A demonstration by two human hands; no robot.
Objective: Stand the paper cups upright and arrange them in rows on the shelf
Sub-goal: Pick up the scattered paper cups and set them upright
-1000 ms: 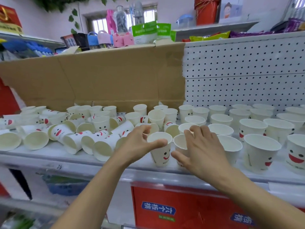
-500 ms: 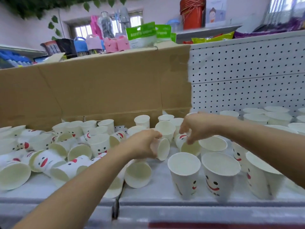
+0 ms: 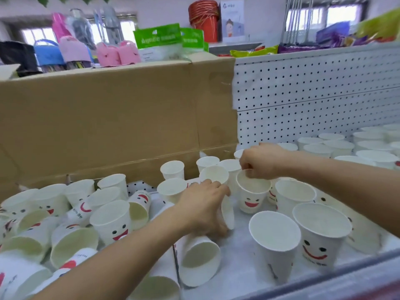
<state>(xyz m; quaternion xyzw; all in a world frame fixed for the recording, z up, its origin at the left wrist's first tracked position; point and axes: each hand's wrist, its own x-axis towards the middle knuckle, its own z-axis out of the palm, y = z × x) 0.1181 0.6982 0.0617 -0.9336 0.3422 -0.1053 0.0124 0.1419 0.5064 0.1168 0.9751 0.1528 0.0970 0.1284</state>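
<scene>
White paper cups with red smiley faces cover the white shelf [image 3: 238, 271]. My right hand [image 3: 260, 162] pinches the rim of an upright smiley cup [image 3: 252, 199] near the shelf's middle. My left hand [image 3: 204, 207] is wrapped around a tilted cup [image 3: 227, 215] lying on its side, mouth facing right. Two upright cups [image 3: 273, 241] [image 3: 320, 237] stand at the front right. Several cups lie tipped over in a heap at the left [image 3: 71, 243], and one lies below my left hand [image 3: 198, 259]. More upright cups stand in rows at the far right [image 3: 342, 148].
A brown cardboard sheet [image 3: 116, 118] lines the back of the shelf at left, white pegboard [image 3: 313, 92] at right. Bags, bottles and a red bucket stack [image 3: 204, 19] sit on the level above. The shelf's front lip [image 3: 337, 284] runs along the bottom right.
The view has moved closer and rightward. My right hand now holds an upright smiley cup by the rim; before it reached among the back cups. My left hand still grips its sideways cup, lower down.
</scene>
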